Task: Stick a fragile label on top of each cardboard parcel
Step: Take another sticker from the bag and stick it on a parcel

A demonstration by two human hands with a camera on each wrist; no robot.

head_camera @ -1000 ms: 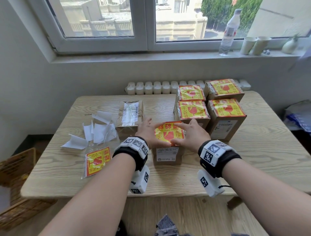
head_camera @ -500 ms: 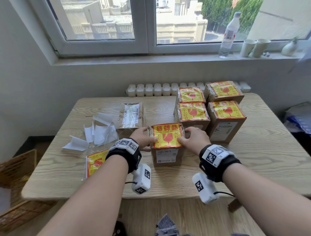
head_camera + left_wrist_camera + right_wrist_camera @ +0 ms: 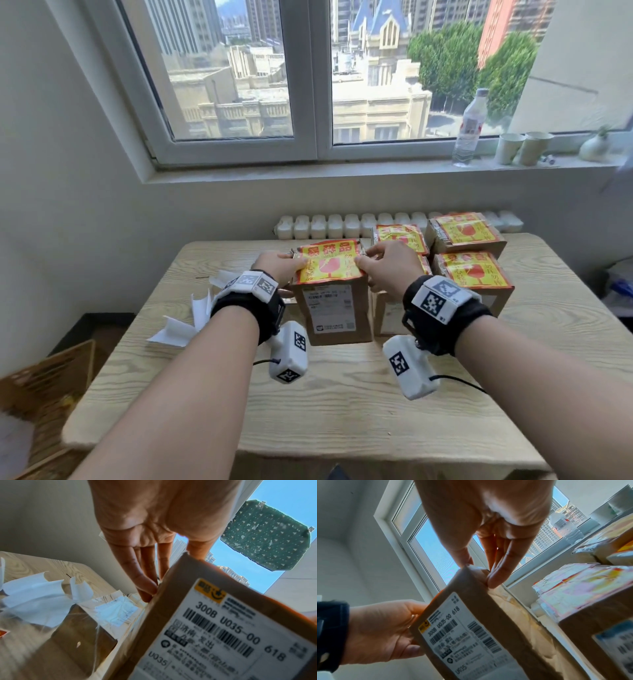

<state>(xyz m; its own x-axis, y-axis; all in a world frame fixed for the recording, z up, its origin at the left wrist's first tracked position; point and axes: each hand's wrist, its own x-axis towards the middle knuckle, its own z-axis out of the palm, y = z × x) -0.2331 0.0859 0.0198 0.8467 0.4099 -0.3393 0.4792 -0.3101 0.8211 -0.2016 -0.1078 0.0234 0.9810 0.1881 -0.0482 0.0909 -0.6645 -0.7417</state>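
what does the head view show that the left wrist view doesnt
Head view only: the yellow-and-red fragile label on top of the held brown cardboard parcel, the right hand, and the clear plastic water bottle on the sill.

Left wrist view only: an unlabelled taped cardboard parcel lying below on the table, and the shipping label's print, "300B U035-00 618".

Both: the left hand gripping the parcel's side, and loose white backing papers.

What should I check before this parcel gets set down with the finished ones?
1. Fragile label on top of held parcel: ok.
2. Left hand grips parcel's left side: ok.
3. Right hand grips its right top edge: ok.
4. Label edges fully pressed flat: cannot tell.
5. Free spot beside labelled parcels on table: cannot tell, hidden behind the hands.
6. Unlabelled parcel remains at left: not ok, still to do.
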